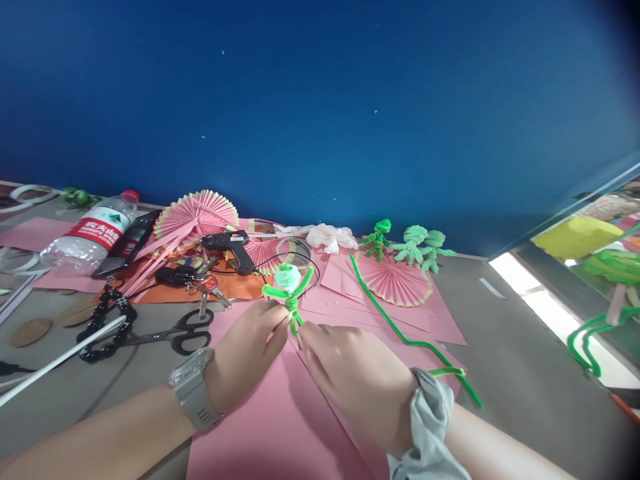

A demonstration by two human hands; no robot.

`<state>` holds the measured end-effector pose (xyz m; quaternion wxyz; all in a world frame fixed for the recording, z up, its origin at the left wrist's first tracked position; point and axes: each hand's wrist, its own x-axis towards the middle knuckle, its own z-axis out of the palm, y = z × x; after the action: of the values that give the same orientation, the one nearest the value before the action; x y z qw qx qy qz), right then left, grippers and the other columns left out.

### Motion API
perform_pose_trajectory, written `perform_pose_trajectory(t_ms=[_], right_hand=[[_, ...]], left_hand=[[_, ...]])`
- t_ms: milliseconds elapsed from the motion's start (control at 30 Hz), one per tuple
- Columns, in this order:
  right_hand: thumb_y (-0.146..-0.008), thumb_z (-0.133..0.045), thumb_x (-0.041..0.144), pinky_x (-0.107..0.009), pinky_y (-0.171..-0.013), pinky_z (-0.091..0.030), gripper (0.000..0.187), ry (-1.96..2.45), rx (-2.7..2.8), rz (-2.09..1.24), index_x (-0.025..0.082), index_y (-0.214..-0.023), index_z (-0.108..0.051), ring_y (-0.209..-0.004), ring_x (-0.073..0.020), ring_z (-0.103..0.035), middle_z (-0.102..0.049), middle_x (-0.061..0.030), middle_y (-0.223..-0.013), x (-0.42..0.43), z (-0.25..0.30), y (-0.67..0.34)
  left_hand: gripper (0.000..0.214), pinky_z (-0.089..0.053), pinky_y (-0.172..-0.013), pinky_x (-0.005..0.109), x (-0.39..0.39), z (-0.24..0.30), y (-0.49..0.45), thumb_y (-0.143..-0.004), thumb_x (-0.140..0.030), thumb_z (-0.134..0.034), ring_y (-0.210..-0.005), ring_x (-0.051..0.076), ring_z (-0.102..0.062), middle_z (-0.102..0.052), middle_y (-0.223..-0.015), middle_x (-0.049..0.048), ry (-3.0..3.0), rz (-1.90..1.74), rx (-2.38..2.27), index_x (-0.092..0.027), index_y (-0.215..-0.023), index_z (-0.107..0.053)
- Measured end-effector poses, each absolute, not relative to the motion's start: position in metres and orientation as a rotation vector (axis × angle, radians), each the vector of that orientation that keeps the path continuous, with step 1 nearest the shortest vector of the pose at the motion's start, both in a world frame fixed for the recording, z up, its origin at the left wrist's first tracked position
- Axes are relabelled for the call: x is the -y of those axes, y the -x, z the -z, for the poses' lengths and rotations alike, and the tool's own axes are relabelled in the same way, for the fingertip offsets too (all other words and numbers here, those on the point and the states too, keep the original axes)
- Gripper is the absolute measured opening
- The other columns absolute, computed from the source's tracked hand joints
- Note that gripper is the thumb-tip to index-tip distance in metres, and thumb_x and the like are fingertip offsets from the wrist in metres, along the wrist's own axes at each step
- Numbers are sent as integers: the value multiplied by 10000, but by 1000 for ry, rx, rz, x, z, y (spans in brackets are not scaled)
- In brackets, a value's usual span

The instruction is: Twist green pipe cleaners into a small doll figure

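A small green pipe cleaner figure (291, 301) with a pale mint, coiled round head and two raised arms stands upright between my hands, over pink paper (270, 427). My left hand (253, 347), with a grey watch at its wrist, pinches the figure's lower body from the left. From the right, my right hand (350, 373), a grey-green scrunchie round its wrist, has its fingers closed on the lower leg end. Its fingertips are partly hidden. A long bent green pipe cleaner (395, 323) lies to the right, and a shorter piece (447, 371) crosses it near the scrunchie.
Behind are several finished-looking green figures (414, 245), pink pleated paper fans (197, 217) and a black glue gun (235, 248). At left lie black scissors (175, 333), keys (210, 287), a plastic bottle (97, 230) and a white stick (65, 360). A blue panel (320, 120) rises behind the table.
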<state>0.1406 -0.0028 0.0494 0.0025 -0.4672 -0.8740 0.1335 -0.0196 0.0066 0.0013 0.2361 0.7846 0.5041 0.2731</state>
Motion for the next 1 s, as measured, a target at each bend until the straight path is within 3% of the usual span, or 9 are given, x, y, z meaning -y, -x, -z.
perform_pose_trajectory(t_ms=[233, 467, 567, 700, 833, 1000], right_hand=[[-930, -298, 181, -197, -543, -327, 249, 1222, 2284, -1016, 197, -728, -443, -553, -76, -433, -469, 59, -626, -10, -62, -152], [-938, -318, 329, -192, -537, -341, 276, 1245, 2054, -1064, 198, -740, -459, -577, -91, -416, -429, 48, -625, -30, -49, -158], [-948, -283, 299, -197, -535, -345, 260, 1269, 2149, -963, 201, -799, -472, -568, -97, -453, -474, 40, -636, -30, -41, -155], [-915, -339, 211, -222, -478, -303, 138, 1476, 2448, -564, 197, -887, -473, -537, -133, -536, -584, 15, -644, -16, -32, -141], [-842, -406, 97, -249, -432, -263, 162, 1589, 2723, -144, 182, -946, -496, -566, -190, -610, -647, -23, -693, 1, -26, -127], [-831, -418, 97, -266, -415, -235, 154, 1546, 2808, -114, 190, -911, -511, -525, -189, -604, -641, -9, -659, 14, -32, -126]], left_hand=[[252, -334, -616, 228, -4, -8, 19, -894, -182, -351, -636, 123, -434, -489, -656, -24, -1796, -922, -1193, -186, -686, -493], [262, -336, -561, 210, 9, -10, 19, -907, -292, -378, -575, 98, -388, -499, -649, -16, -1302, -966, -896, -192, -778, -583], [237, -352, -564, 200, 10, -11, 17, -903, -306, -391, -580, 91, -398, -513, -675, -17, -1064, -1075, -890, -204, -786, -570], [205, -371, -594, 206, 6, -11, 15, -903, -306, -387, -631, 98, -431, -496, -720, -17, -1057, -1176, -1039, -205, -802, -535], [227, -344, -583, 234, 3, -10, 16, -903, -281, -372, -615, 118, -412, -439, -659, -25, -1490, -1083, -1349, -195, -707, -445], [255, -312, -582, 262, 0, -7, 20, -901, -193, -332, -620, 142, -415, -447, -646, -20, -2086, -847, -1436, -200, -650, -382]])
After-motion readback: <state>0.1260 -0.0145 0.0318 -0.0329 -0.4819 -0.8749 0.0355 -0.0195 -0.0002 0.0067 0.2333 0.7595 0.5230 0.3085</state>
